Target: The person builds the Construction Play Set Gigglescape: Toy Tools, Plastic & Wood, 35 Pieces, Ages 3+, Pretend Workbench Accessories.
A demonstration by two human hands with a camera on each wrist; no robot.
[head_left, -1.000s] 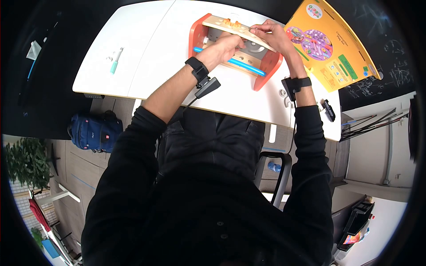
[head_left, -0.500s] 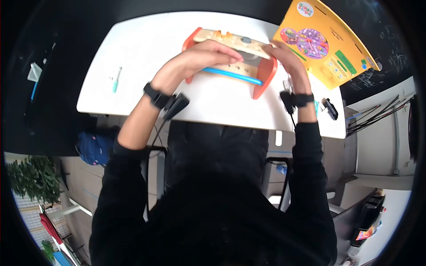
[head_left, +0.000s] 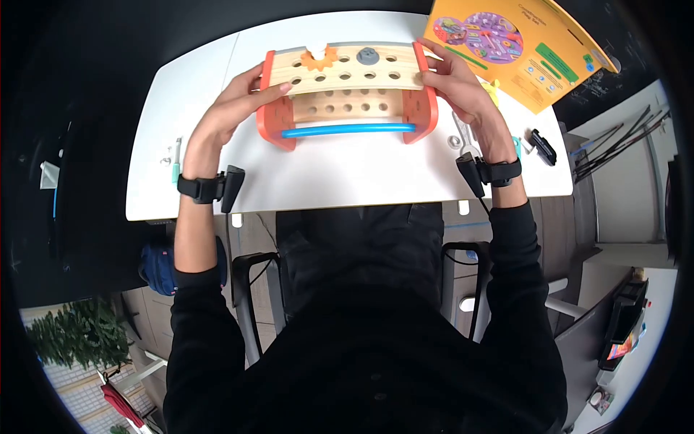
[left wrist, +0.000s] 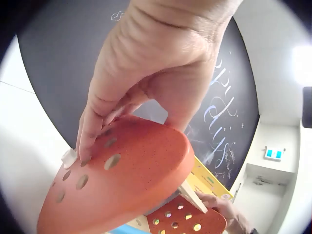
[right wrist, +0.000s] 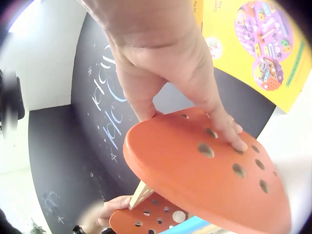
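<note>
A toy workbench with a pale wooden top board (head_left: 340, 67) full of holes stands on the table between both hands. Its orange-red end panels (head_left: 277, 124) are joined low at the front by a blue bar (head_left: 347, 130). My left hand (head_left: 235, 108) grips the left end panel, thumb at the top board and fingers on the outer face (left wrist: 114, 165). At the other end my right hand (head_left: 459, 83) holds the right panel (right wrist: 204, 161) between thumb and fingers. On the board sit an orange gear (head_left: 319, 61) and a grey knob-like piece (head_left: 368, 56).
A yellow play set box (head_left: 506, 50) stands at the back right. Near the right wrist lie a grey wrench (head_left: 465, 134) and a black object (head_left: 542, 147). A teal-handled tool (head_left: 176, 163) lies at the left on the white table (head_left: 347, 173).
My left hand has moved from the front of the workbench to its left end panel. My right hand has shifted onto the right panel. The workbench now faces me more squarely, its top more visible.
</note>
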